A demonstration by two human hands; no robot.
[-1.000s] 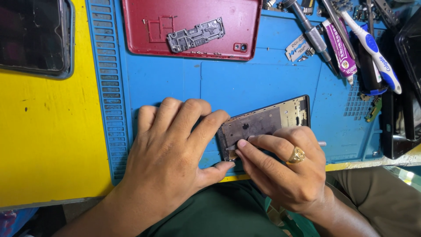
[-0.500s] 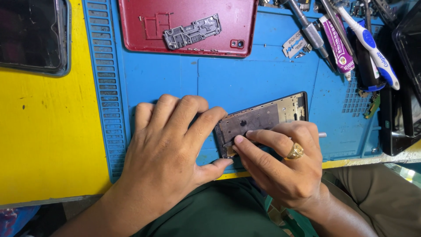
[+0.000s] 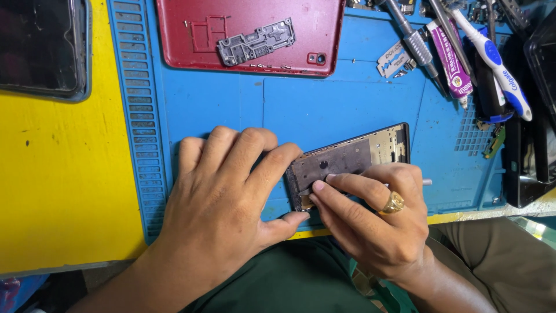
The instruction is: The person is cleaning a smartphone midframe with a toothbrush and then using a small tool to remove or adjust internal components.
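Head view: my left hand (image 3: 231, 197) lies flat, fingers spread, pinning the phone frame (image 3: 347, 159) near the blue mat's (image 3: 347, 104) front edge. My right hand (image 3: 376, 223) presses closed fingertips onto its near end. Positions match the earlier frame.

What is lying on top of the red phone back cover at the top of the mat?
A grey metal shield plate lies on the red back cover, beside a few tiny screws. The cover rests on the blue mat; whatever is beneath the cover or plate is hidden.
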